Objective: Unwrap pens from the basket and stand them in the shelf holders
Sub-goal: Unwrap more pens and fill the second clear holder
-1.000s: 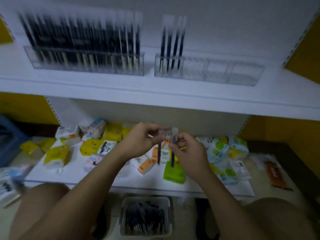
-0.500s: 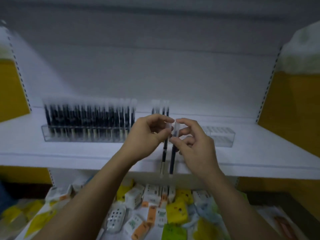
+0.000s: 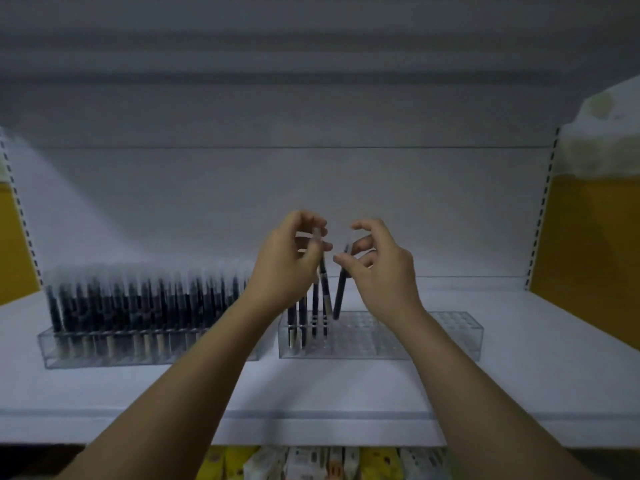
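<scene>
My left hand [image 3: 289, 263] pinches the top of a dark pen [image 3: 324, 289] that slants down toward the clear right holder [image 3: 408, 336] on the white shelf. My right hand [image 3: 379, 268] pinches a second dark pen [image 3: 341, 292], tilted, its lower tip just above the holder's grid of holes. Several pens [image 3: 302, 320] stand at that holder's left end, partly hidden behind my left wrist. The clear left holder [image 3: 104, 355] is packed with several dark pens. The basket is out of view.
The white shelf board [image 3: 311, 393] runs across the view with a white back panel behind. Yellow side panels [image 3: 595, 258] flank the bay. Colourful small packets [image 3: 311, 462] show on the lower shelf at the bottom edge.
The view has tilted up from the lower shelf and basket to the pen shelf. Both hands have risen, moved apart, and now each holds one pen over the right holder.
</scene>
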`<state>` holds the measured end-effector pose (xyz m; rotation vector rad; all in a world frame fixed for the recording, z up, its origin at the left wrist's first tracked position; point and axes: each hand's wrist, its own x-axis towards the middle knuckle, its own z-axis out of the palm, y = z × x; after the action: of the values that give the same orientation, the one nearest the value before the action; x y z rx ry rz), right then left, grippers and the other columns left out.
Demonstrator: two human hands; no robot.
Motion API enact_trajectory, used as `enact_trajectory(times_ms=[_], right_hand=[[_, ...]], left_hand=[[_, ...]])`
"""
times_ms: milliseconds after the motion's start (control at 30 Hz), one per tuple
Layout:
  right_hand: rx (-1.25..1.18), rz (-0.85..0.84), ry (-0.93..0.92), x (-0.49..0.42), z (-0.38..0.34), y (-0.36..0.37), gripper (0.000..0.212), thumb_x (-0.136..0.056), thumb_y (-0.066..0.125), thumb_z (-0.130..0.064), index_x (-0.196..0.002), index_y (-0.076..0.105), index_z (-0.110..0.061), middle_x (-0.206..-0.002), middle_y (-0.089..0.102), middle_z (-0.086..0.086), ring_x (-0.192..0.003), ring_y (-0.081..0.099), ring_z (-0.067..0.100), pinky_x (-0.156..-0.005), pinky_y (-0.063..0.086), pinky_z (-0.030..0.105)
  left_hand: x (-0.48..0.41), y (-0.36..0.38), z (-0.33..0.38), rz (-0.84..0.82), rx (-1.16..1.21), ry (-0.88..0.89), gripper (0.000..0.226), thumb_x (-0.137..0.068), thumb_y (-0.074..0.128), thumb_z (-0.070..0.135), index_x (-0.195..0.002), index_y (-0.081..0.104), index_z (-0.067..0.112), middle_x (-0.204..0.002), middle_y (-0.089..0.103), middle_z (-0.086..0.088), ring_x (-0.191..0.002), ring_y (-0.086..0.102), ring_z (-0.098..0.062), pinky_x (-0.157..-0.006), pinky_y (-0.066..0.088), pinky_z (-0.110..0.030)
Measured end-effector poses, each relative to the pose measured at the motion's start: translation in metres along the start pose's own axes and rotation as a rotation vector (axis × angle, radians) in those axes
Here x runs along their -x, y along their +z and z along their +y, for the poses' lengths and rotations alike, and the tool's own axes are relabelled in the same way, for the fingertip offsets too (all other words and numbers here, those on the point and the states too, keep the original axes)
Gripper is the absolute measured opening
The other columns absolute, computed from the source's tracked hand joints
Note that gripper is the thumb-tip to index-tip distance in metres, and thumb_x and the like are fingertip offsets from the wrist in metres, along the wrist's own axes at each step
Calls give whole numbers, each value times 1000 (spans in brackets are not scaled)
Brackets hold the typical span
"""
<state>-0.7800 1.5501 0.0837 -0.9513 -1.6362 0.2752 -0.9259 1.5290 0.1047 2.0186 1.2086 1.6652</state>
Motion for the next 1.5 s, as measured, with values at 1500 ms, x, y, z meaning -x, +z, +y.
enact_trajectory(times_ms=[1500], right_hand=[[422, -497, 3, 18, 21, 12, 71, -93, 58, -28, -140, 13, -54, -92, 68, -5, -78, 63, 13, -74, 51, 29]], left_hand=[[-13, 2, -32, 34, -57, -5, 9, -99, 48, 17, -107, 50, 20, -111, 63, 3, -95, 66, -6, -61, 51, -15]])
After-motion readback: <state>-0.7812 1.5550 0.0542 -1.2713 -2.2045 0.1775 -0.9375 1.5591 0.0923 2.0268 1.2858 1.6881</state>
